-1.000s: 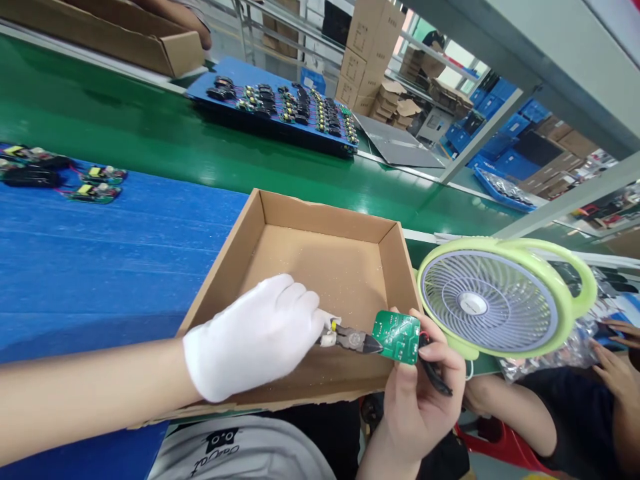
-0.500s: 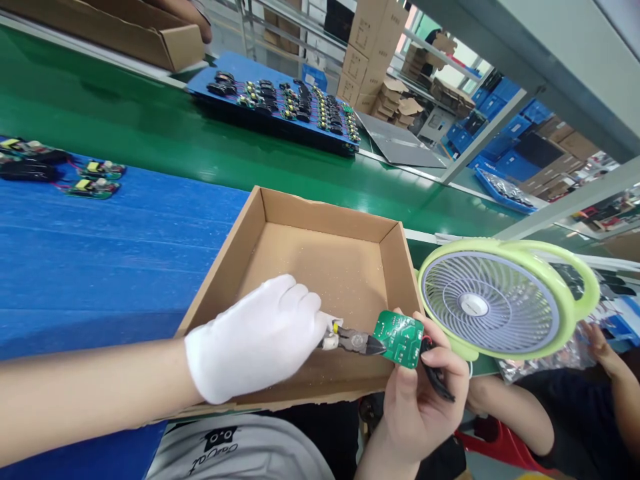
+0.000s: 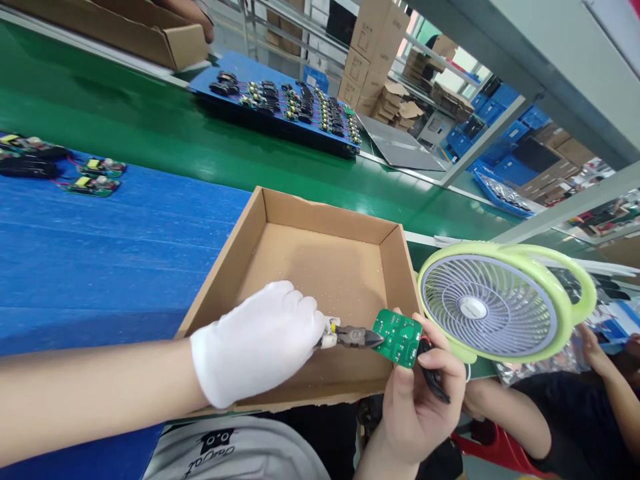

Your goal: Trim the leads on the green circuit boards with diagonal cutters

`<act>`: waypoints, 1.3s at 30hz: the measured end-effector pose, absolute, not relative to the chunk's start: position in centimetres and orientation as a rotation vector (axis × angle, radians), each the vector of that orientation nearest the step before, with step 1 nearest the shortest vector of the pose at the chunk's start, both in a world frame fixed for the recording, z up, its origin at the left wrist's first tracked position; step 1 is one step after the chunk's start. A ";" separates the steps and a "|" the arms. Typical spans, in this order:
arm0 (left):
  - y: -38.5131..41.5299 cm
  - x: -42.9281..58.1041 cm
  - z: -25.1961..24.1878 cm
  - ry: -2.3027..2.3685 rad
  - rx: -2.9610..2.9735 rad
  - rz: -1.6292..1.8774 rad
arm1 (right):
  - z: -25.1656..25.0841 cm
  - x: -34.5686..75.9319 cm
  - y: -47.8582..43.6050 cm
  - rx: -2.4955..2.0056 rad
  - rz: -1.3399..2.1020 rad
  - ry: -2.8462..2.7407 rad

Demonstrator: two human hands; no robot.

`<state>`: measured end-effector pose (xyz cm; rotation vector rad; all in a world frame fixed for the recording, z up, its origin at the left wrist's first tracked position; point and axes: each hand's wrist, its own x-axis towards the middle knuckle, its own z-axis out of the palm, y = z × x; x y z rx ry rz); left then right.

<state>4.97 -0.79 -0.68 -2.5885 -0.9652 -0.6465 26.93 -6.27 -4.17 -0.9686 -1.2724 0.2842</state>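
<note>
My left hand (image 3: pixel 260 340), in a white glove, is closed around the handles of pliers (image 3: pixel 355 337) above a cardboard tray (image 3: pixel 330 208). The dark jaws point right, and their tip meets the left edge of a green circuit board (image 3: pixel 399 339). My bare right hand (image 3: pixel 425 393) grips that board between thumb and fingers near the tray's right side, its soldered face showing. A black part (image 3: pixel 436 380) with a red wire lies against my right fingers. The tray's floor carries small pale specks.
Circuit boards (image 3: pixel 95 185) lie on the blue mat (image 3: pixel 100 247) at left. A blue panel (image 3: pixel 200 80) bears rows of boards across the green surface (image 3: pixel 165 143). A green fan (image 3: pixel 500 300) stands right, beside another person's arm (image 3: pixel 510 407). An open carton (image 3: pixel 187 47) sits top left.
The board and my right hand have shifted very slightly left. The pliers still meet the board's left edge, and both hands keep their hold.
</note>
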 end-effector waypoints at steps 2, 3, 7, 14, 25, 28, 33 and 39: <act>-0.6 5.0 -0.5 -0.997 -2.593 -0.642 | -4.2 27.0 -6.3 -0.968 0.271 -1.280; -0.5 5.0 -0.4 -1.010 -2.591 -0.647 | -4.2 27.0 -6.3 -0.966 0.273 -1.278; -0.3 4.9 0.4 -1.082 -2.605 -0.694 | -4.4 27.2 -6.2 -0.907 0.366 -1.262; -0.4 4.6 1.0 -1.174 -2.740 -0.714 | -5.1 27.7 -6.0 -0.897 0.466 -1.246; -0.7 4.2 0.8 -1.271 -2.601 -0.737 | -4.7 27.2 -6.0 -0.929 0.441 -1.254; -0.8 3.9 0.7 -1.339 -2.568 -0.731 | -4.7 27.2 -5.9 -0.904 0.445 -1.249; -1.4 3.8 -0.5 -1.502 -2.571 -0.765 | -4.5 27.0 -5.8 -0.878 0.389 -1.270; -2.4 4.0 -1.9 -1.738 -2.521 -0.992 | -4.4 26.7 -5.7 -0.890 0.320 -1.304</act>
